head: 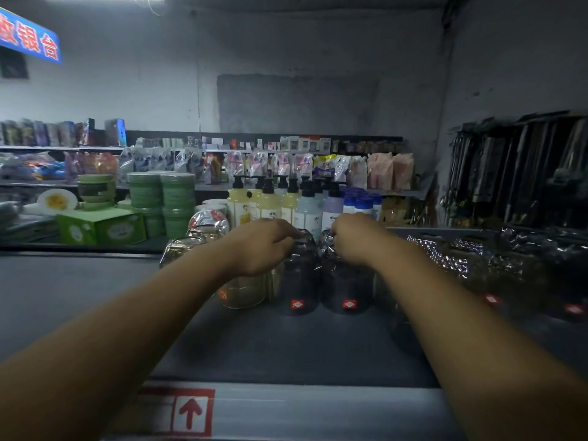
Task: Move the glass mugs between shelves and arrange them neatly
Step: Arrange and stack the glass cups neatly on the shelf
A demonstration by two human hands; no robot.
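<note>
Grey shelf (pixel 286 345) spreads across the lower frame. At centre, side by side on it, stand the left mug (pixel 297 288) and right mug (pixel 346 291), both dark glass. My left hand (pixel 261 246) has its fingers curled over the left mug's top, and my right hand (pixel 356 240) has its fingers clamped on the right mug's top.

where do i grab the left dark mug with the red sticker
Likely best: grip the left dark mug round its upper end from above, as the left hand does: mugs stand close on both sides, no handle shows, only top and front are free.
</note>
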